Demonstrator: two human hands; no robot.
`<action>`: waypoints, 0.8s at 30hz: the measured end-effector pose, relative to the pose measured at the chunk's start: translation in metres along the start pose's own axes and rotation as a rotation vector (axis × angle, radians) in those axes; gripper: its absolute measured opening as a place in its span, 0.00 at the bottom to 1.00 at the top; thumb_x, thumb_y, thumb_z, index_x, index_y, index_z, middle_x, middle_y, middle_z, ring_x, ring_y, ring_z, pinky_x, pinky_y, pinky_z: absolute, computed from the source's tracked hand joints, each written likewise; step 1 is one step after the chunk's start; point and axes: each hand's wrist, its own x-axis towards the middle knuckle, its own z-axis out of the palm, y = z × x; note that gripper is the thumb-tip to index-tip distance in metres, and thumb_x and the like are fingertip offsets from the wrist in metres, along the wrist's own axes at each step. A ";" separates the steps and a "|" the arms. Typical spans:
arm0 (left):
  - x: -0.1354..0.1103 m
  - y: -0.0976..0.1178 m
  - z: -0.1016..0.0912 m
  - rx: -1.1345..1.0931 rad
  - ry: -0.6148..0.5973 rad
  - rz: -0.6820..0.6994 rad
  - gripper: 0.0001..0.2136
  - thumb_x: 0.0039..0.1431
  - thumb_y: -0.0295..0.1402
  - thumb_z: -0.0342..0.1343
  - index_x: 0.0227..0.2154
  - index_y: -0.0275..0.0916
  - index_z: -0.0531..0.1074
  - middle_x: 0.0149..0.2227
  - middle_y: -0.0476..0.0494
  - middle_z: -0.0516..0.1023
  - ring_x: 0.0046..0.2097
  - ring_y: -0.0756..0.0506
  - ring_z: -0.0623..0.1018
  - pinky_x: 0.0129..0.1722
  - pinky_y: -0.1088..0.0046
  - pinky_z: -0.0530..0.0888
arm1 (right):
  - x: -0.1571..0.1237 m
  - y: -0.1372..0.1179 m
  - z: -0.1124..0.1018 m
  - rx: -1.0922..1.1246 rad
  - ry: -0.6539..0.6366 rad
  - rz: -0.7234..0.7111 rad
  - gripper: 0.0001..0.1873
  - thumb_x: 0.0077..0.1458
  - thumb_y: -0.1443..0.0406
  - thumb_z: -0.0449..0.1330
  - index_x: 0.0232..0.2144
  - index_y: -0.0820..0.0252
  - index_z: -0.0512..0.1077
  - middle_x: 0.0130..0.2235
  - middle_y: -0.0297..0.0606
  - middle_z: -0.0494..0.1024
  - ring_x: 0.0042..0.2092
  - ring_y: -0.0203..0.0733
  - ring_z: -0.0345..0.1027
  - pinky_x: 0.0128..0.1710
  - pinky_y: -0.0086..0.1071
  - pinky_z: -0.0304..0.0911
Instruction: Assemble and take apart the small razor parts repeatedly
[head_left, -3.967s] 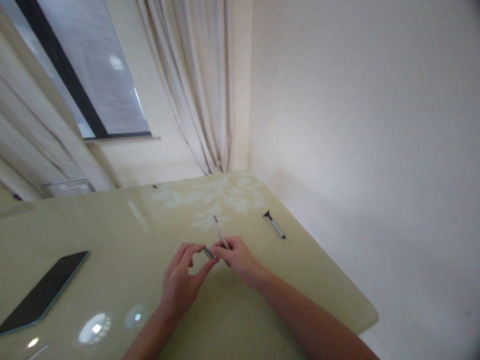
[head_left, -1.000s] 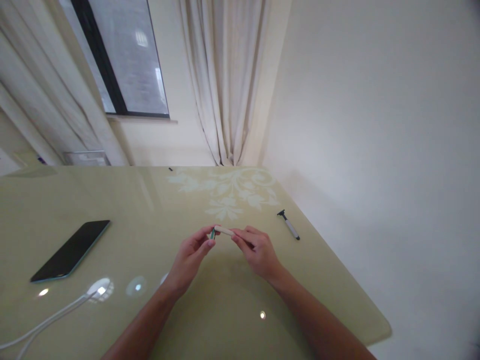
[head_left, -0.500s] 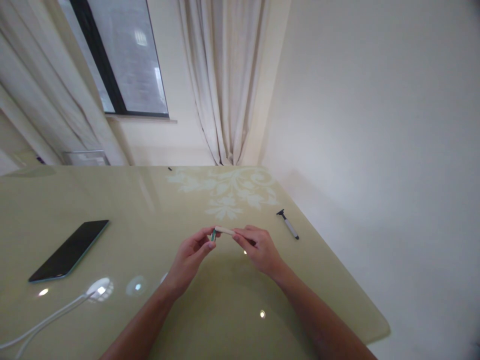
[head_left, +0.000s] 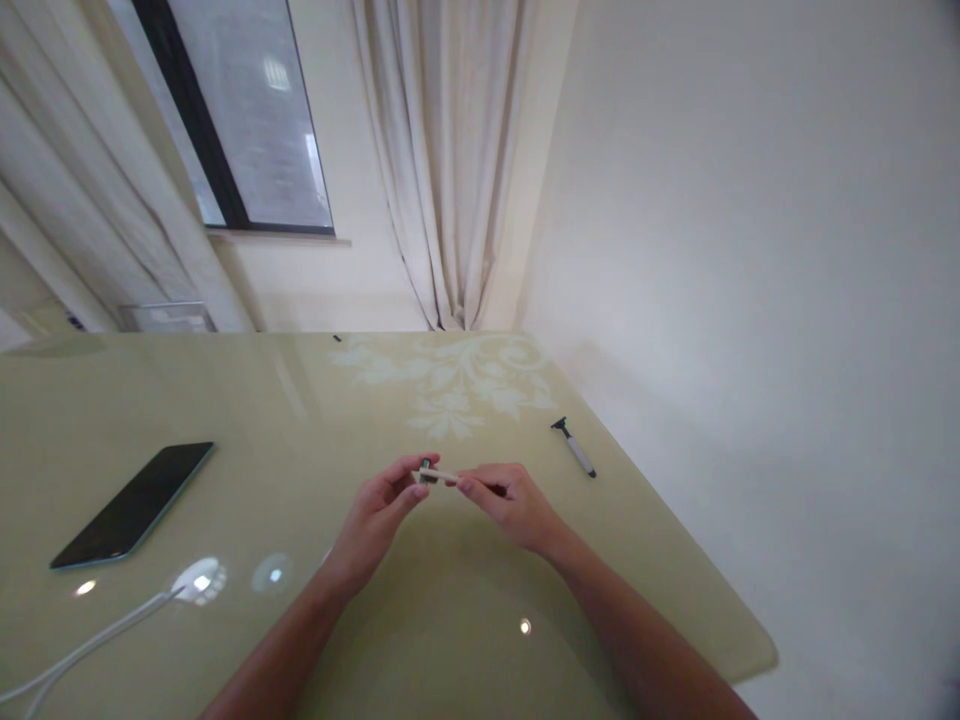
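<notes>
My left hand (head_left: 382,510) pinches a small green and dark piece (head_left: 425,464) between thumb and fingers; its kind is too small to tell. A pale slim stick (head_left: 442,476) is gripped by the thumb and fingers of my right hand (head_left: 510,500). The stick's far end lies across the green piece, and a dark patch shows under that end. Both hands are raised over the table, close together. Part of the stick is hidden in my right fingers.
On the glossy greenish table (head_left: 420,620), a razor (head_left: 574,448) with a grey handle lies to the right. A black tablet (head_left: 135,505) and a white cable (head_left: 97,640) are at left. A tiny dark object (head_left: 337,338) lies by the far edge. A wall (head_left: 750,300) borders the right.
The stick's tip has moved down from the top of the green piece to lie across its middle. My right hand has shifted slightly left.
</notes>
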 end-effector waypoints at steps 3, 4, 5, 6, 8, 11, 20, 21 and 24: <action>-0.001 -0.003 0.000 0.032 -0.002 0.010 0.22 0.60 0.46 0.64 0.53 0.40 0.80 0.36 0.44 0.80 0.39 0.44 0.74 0.40 0.71 0.70 | 0.000 0.002 0.003 -0.163 0.117 -0.034 0.24 0.71 0.52 0.54 0.41 0.60 0.85 0.25 0.34 0.71 0.28 0.36 0.62 0.30 0.30 0.54; -0.001 -0.004 0.001 0.037 0.002 0.013 0.21 0.60 0.46 0.64 0.52 0.40 0.80 0.36 0.45 0.79 0.38 0.44 0.73 0.39 0.71 0.70 | -0.001 0.002 0.004 -0.221 0.159 -0.050 0.24 0.72 0.52 0.54 0.43 0.59 0.85 0.26 0.35 0.72 0.29 0.37 0.63 0.31 0.30 0.55; 0.000 -0.005 0.001 0.038 0.009 0.016 0.21 0.60 0.46 0.63 0.52 0.40 0.81 0.35 0.45 0.79 0.36 0.45 0.72 0.38 0.72 0.69 | -0.002 0.003 0.007 -0.271 0.197 -0.067 0.23 0.72 0.52 0.53 0.45 0.58 0.84 0.28 0.36 0.73 0.30 0.37 0.65 0.32 0.30 0.57; 0.000 -0.005 0.001 0.038 0.018 0.018 0.21 0.60 0.46 0.63 0.52 0.40 0.81 0.35 0.46 0.78 0.35 0.46 0.71 0.37 0.72 0.69 | -0.003 0.003 0.009 -0.312 0.232 -0.084 0.23 0.72 0.52 0.53 0.48 0.57 0.83 0.30 0.37 0.74 0.31 0.38 0.66 0.33 0.30 0.58; 0.000 -0.004 0.001 0.033 0.028 0.017 0.22 0.60 0.47 0.64 0.53 0.40 0.80 0.35 0.46 0.78 0.34 0.47 0.70 0.36 0.73 0.68 | -0.005 0.004 0.013 -0.356 0.267 -0.114 0.22 0.72 0.52 0.54 0.51 0.57 0.82 0.33 0.39 0.76 0.33 0.38 0.67 0.35 0.30 0.60; 0.000 -0.001 0.001 0.019 0.031 0.003 0.24 0.59 0.47 0.65 0.54 0.40 0.80 0.35 0.46 0.80 0.36 0.46 0.73 0.37 0.72 0.70 | -0.006 0.002 0.015 -0.281 0.191 -0.120 0.22 0.72 0.52 0.54 0.51 0.58 0.82 0.30 0.38 0.75 0.31 0.37 0.66 0.33 0.30 0.59; -0.001 0.001 0.001 -0.004 -0.022 -0.001 0.21 0.59 0.46 0.64 0.52 0.41 0.81 0.42 0.42 0.83 0.44 0.42 0.77 0.46 0.68 0.72 | 0.001 0.003 0.004 0.117 -0.056 0.065 0.26 0.70 0.49 0.55 0.41 0.62 0.84 0.22 0.29 0.63 0.25 0.33 0.53 0.26 0.28 0.50; -0.001 0.001 0.002 0.013 -0.019 0.006 0.21 0.59 0.46 0.64 0.52 0.41 0.81 0.40 0.43 0.83 0.41 0.43 0.76 0.43 0.69 0.72 | 0.002 0.005 0.004 0.078 -0.017 0.050 0.26 0.70 0.50 0.55 0.40 0.62 0.84 0.22 0.30 0.64 0.25 0.34 0.55 0.26 0.28 0.51; -0.002 0.000 0.002 0.032 0.004 0.020 0.21 0.59 0.46 0.64 0.50 0.40 0.82 0.36 0.45 0.81 0.37 0.45 0.73 0.39 0.71 0.70 | 0.000 0.007 0.007 -0.115 0.162 -0.045 0.24 0.70 0.50 0.56 0.44 0.59 0.85 0.27 0.35 0.71 0.29 0.37 0.63 0.31 0.30 0.57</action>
